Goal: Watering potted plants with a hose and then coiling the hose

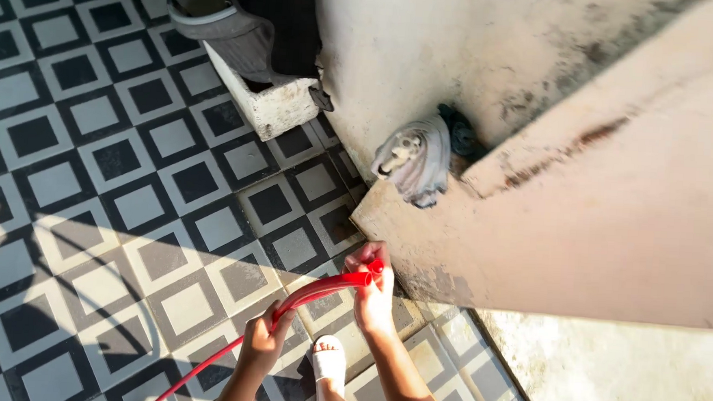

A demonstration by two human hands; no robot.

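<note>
Above patterned floor tiles (122,164), red hose (319,288) (bent) gripped by right hand (372,295), left hand (264,342).

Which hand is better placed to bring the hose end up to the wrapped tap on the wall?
Probably the right hand: it grips the red hose at its open end, nearest the cloth-wrapped tap. The left hand holds the hose further back, lower over the tiled floor.

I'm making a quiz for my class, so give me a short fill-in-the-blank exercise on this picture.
1. Both hands hold a hose whose colour is ____.
2. The right hand grips the hose at its ____.
3. The floor is covered in black-and-grey ____.
4. The foot beside the left hand wears a sandal coloured ____.

Missing words: red; end; tiles; white
</note>
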